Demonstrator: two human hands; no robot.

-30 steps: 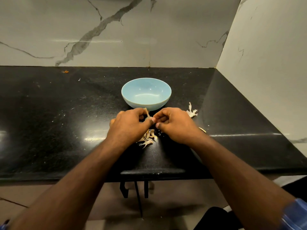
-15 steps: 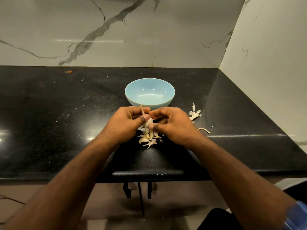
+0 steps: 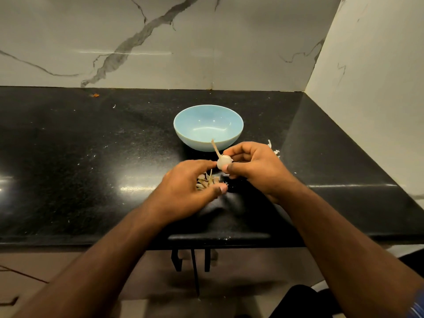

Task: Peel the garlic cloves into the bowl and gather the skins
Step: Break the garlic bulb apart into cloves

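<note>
- Head view, looking down on a black speckled countertop (image 3: 91, 168) that fills the middle of the frame, backed by veined pale marble walls (image 3: 160, 42) behind and to the right.
- Light blue bowl (image 3: 208, 126) stands upright on the countertop, just beyond both hands, with nothing visible inside it.
- Left hand (image 3: 188, 191) hovers over the skins with fingers loosely spread; its forefinger reaches up to touch the garlic, and the thumb sticks out apart, gripping nothing.
- Right hand (image 3: 257, 167) pinches the garlic between thumb and fingertips, holding it above the countertop in front of the bowl's near side.
- Garlic (image 3: 223, 162) is a pale rounded piece with a thin dry stem slanting up across the bowl's front.
- Pile of tan skins (image 3: 207, 181) lies on the countertop, partly hidden under the left hand.
- More white skin scraps (image 3: 274, 150) lie just behind the right hand.
</note>
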